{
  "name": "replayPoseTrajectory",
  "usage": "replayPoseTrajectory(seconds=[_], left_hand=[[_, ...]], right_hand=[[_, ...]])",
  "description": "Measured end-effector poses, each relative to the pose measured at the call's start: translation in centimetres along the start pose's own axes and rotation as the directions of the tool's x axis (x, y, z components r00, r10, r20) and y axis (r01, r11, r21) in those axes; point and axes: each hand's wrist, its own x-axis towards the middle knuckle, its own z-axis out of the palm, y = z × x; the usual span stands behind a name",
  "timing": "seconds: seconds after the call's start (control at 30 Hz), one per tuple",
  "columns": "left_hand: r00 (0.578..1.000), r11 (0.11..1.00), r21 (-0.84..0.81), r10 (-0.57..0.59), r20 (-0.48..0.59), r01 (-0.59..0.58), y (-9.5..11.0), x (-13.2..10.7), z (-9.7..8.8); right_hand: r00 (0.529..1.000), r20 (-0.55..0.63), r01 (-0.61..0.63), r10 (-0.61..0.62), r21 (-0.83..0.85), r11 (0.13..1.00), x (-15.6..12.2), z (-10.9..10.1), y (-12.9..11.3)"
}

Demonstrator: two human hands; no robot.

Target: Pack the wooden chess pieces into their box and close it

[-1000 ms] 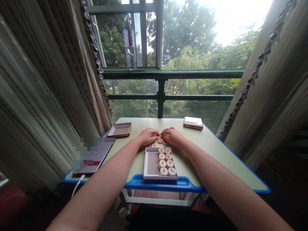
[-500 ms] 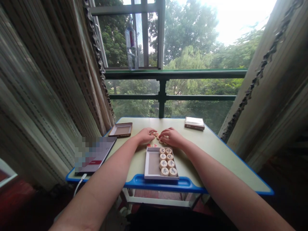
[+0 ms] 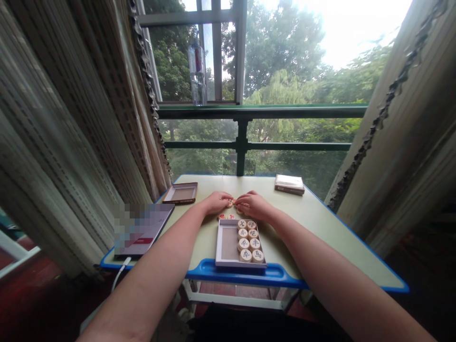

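Beyond the box, my left hand (image 3: 215,203) and my right hand (image 3: 253,204) face each other on the table, fingertips nearly meeting. Their curled fingers close in on a small cluster of round wooden Chinese chess pieces (image 3: 230,204), partly hidden beneath them. Two pieces with red characters (image 3: 226,217) lie just behind the box's far edge. Inside the open white box (image 3: 228,242), pieces with dark characters (image 3: 244,243) fill the right side in two columns. The bare bottom shows on its left.
A box lid (image 3: 180,193) lies at the far left, near a tablet-like device (image 3: 151,230) with a white cable (image 3: 121,273). At the far right sits a small flat case (image 3: 289,184). Curtains (image 3: 89,118) flank the table, and a plastic bottle (image 3: 197,76) stands by the window.
My hands have drawn slightly closer together, and fewer of the pieces between them show. The whole view has shifted a little; the box and its pieces keep their places.
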Motion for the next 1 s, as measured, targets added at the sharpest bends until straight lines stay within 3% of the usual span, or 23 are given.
replayPoseTrajectory(seconds=[0.13,0.27,0.47,0.6,0.77,0.93,1.0], left_hand=[[1.000,0.999,0.026,-0.020,-0.024,0.021,0.2,-0.1,0.0],[0.997,0.997,0.055,-0.060,-0.041,0.062,0.4,-0.3,0.0],[1.000,0.999,0.042,0.015,-0.002,-0.015,0.6,-0.3,0.0],[0.996,0.994,0.083,-0.067,-0.061,0.072,0.9,-0.5,-0.3],[0.997,0.980,0.188,-0.073,0.030,0.066,1.2,-0.9,-1.0],[0.994,0.959,0.271,-0.052,-0.100,0.078,1.1,-1.1,-2.0],[0.996,0.960,0.272,-0.053,-0.074,0.071,1.1,-1.1,-2.1]], right_hand=[[1.000,-0.008,0.010,-0.010,-0.005,1.000,0.1,0.3,0.5],[0.994,-0.074,-0.085,0.082,-0.044,0.995,0.0,0.2,0.6],[0.996,-0.027,-0.086,0.085,-0.036,0.996,0.1,0.1,0.3],[0.993,-0.045,-0.111,0.108,-0.057,0.992,0.2,0.4,1.2],[0.967,-0.089,-0.248,0.240,-0.097,0.964,-0.1,-0.1,1.9],[0.979,-0.059,-0.197,0.194,-0.061,0.978,-0.3,-0.6,0.9],[0.980,-0.045,-0.195,0.192,-0.055,0.979,-0.2,-0.4,0.4]])
